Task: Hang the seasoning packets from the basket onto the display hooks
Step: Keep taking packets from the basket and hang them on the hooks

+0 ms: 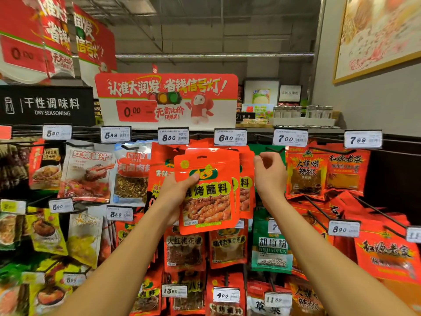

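My left hand grips a small stack of orange-red barbecue seasoning packets by the left edge, thumb on the front. The stack is held upright in front of the top row, just below the 6.80 price tag. Matching packets hang behind it on the same hook, whose rod is hidden. My right hand hovers just right of the stack's top corner, fingers curled and pinched with nothing in them. The basket is out of view.
Rows of hooks carry other seasoning packets: red chili packets to the right, a green pepper packet below, pale sauce packets to the left. Black hook rods stick out at lower right. A red promotional sign sits above.
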`<state>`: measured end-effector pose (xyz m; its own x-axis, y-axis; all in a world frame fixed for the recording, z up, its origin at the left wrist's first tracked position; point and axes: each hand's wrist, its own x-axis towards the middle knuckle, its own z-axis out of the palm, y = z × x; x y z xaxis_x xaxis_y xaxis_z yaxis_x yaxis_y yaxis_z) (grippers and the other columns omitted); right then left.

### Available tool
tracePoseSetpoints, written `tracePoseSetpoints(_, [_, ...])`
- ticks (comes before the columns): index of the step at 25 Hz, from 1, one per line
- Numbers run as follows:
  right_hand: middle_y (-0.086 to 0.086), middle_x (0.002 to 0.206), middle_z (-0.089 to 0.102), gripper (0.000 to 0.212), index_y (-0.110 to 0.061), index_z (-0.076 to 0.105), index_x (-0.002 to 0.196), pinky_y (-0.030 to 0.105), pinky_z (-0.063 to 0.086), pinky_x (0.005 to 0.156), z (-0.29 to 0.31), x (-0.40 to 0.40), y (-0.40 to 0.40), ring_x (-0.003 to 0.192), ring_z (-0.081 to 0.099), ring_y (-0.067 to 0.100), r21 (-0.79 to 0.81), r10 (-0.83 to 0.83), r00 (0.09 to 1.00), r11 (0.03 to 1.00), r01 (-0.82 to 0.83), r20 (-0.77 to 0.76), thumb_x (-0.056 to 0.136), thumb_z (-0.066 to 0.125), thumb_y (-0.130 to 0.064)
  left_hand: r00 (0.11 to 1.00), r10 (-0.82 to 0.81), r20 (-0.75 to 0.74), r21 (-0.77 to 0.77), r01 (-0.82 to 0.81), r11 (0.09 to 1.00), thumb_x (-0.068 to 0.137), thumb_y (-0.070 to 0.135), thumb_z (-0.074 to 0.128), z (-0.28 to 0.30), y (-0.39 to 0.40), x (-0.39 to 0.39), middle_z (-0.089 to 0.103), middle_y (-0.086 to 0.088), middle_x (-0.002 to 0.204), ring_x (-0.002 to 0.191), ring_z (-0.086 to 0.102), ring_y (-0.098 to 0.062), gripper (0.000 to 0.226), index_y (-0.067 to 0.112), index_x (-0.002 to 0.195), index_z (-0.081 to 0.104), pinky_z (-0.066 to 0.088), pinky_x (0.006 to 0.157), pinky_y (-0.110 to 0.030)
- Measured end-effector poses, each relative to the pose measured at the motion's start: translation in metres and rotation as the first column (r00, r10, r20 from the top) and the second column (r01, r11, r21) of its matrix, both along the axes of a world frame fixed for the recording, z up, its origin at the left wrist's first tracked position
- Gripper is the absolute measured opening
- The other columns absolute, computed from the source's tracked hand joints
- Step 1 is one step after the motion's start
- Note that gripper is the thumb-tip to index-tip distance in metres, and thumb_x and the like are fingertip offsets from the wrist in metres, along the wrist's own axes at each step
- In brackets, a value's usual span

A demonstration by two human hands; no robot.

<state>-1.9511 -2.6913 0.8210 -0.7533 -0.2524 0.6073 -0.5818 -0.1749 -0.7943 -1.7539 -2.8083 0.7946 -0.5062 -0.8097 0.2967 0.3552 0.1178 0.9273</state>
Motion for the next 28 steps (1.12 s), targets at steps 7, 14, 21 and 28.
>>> tracePoseSetpoints(7, [0.003, 0.089, 0.078, 0.023, -0.011, 0.071, 0.100, 0.039, 0.058, 0.069, -0.006, 0.020, -0.004, 0.078, 0.074, 0.024, 0.005, 0.529, 0.796, 0.832, -0.555, 0.293, 0.100, 0.060, -0.031, 0.994, -0.110, -0.009, 0.014, 0.110, 0.994, 0.090, 0.016, 0.072, -0.002, 0.007, -0.013, 0.079, -0.008, 0.093, 0.082, 0.077, -0.023, 0.016, 0.012, 0.105, 0.070, 0.059, 0.058, -0.029])
tracePoseSetpoints(14, [0.015, 0.079, 0.064, 0.020, -0.009, 0.067, 0.085, 0.039, 0.044, 0.069, 0.007, 0.004, -0.019, 0.073, 0.056, 0.025, -0.099, 0.320, 0.890, 0.947, -0.305, 0.326, 0.089, 0.067, -0.029, 1.000, 0.013, -0.019, 0.027, -0.013, 1.000, 0.090, 0.015, 0.072, -0.003, -0.008, 0.006, 0.079, -0.008, 0.093, 0.084, 0.077, -0.025, 0.010, 0.014, 0.100, 0.071, 0.059, 0.066, -0.034])
tracePoseSetpoints(21, [0.001, 0.054, 0.042, 0.042, -0.018, 0.044, 0.055, 0.036, 0.023, 0.056, 0.010, 0.011, -0.027, 0.055, 0.034, 0.019, 0.014, 0.071, 0.971, 0.997, -0.076, 0.230, 0.087, 0.065, -0.034, 1.000, 0.021, 0.013, 0.047, -0.021, 0.999, 0.094, 0.036, 0.068, 0.004, -0.006, 0.003, 0.079, -0.007, 0.100, 0.092, 0.076, -0.025, 0.025, 0.015, 0.107, 0.070, 0.058, 0.083, -0.041])
tracePoseSetpoints(28, [0.004, 0.066, 0.055, 0.041, -0.020, 0.053, 0.066, 0.035, 0.034, 0.064, 0.007, -0.001, -0.029, 0.065, 0.049, 0.022, 0.100, 0.144, 0.955, 0.980, -0.175, 0.260, 0.096, 0.056, -0.048, 0.996, 0.003, 0.086, 0.029, -0.006, 1.000, 0.094, 0.054, 0.060, 0.011, -0.003, -0.021, 0.079, -0.004, 0.097, 0.093, 0.076, -0.022, 0.042, 0.016, 0.106, 0.072, 0.055, 0.083, -0.038])
